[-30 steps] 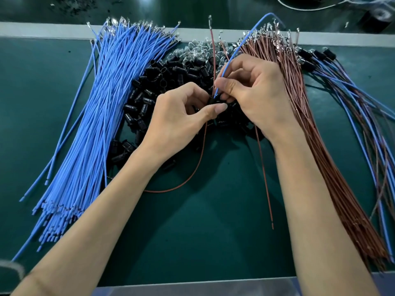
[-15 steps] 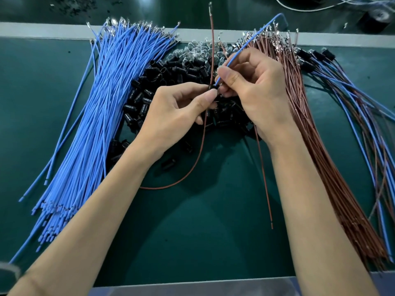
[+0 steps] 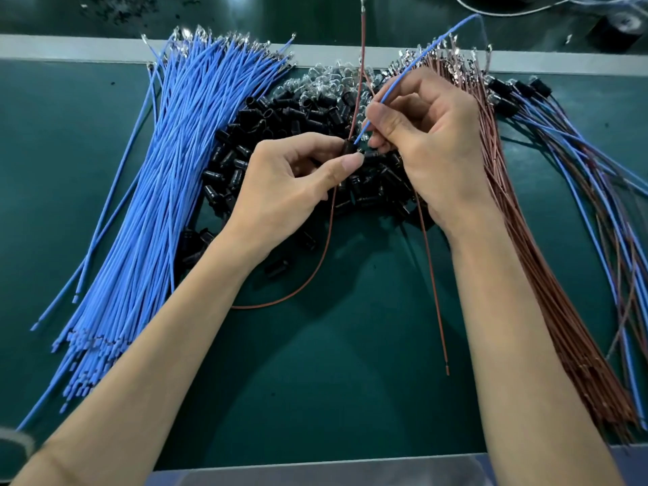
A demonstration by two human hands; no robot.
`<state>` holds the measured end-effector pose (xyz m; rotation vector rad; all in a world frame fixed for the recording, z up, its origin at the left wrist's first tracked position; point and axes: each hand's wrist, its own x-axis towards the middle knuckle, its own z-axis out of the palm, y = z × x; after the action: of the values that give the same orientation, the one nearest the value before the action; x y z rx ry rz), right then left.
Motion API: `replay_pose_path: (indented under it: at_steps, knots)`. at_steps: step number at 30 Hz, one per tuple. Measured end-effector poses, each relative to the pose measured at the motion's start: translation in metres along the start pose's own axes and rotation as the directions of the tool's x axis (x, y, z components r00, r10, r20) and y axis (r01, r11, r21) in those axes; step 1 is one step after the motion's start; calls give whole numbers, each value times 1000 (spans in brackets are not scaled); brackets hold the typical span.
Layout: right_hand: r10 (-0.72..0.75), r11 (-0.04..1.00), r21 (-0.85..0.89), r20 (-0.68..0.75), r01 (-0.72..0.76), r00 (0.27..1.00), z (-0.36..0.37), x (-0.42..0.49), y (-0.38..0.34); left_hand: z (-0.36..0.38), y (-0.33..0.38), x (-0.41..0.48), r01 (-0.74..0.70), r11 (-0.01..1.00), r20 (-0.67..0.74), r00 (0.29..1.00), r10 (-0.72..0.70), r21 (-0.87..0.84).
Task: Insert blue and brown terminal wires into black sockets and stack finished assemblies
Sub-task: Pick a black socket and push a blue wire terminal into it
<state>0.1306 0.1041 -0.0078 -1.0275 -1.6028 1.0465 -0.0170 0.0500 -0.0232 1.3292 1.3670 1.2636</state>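
My left hand (image 3: 294, 184) pinches a small black socket (image 3: 348, 149) between thumb and fingers over the heap of black sockets (image 3: 252, 142). My right hand (image 3: 427, 135) grips a single blue wire (image 3: 392, 85) whose lower end meets the socket's top. A brown wire (image 3: 361, 64) rises straight up from the socket past the table's far edge. Another length of brown wire (image 3: 315, 271) curves down below my left hand. A big bundle of blue wires (image 3: 147, 205) lies at the left. The brown wire bundle (image 3: 547, 275) lies at the right.
Finished assemblies with black sockets and mixed blue and brown wires (image 3: 578, 152) fan out at the far right. A loose brown wire (image 3: 434, 292) lies on the green mat (image 3: 350, 380). Clear small parts (image 3: 326, 78) sit behind the sockets. A grey rail (image 3: 70, 47) edges the far side.
Both hands rose slightly with the socket. The brown wire's tip climbed higher past the far rail. My right hand slid along the blue wire, its end now at the socket.
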Motion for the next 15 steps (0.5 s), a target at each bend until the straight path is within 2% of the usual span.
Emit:
replay_pose_path:
  at_steps: [9,15]
  knots:
    - [-63,997,-32,81,66,995,2,-1,-2,1,0,-1,6,1000,49,999,-6,10]
    - [-26,997,-66,47,29,999,1,-2,-1,1,1,-1,2,1000,47,999,-2,-3]
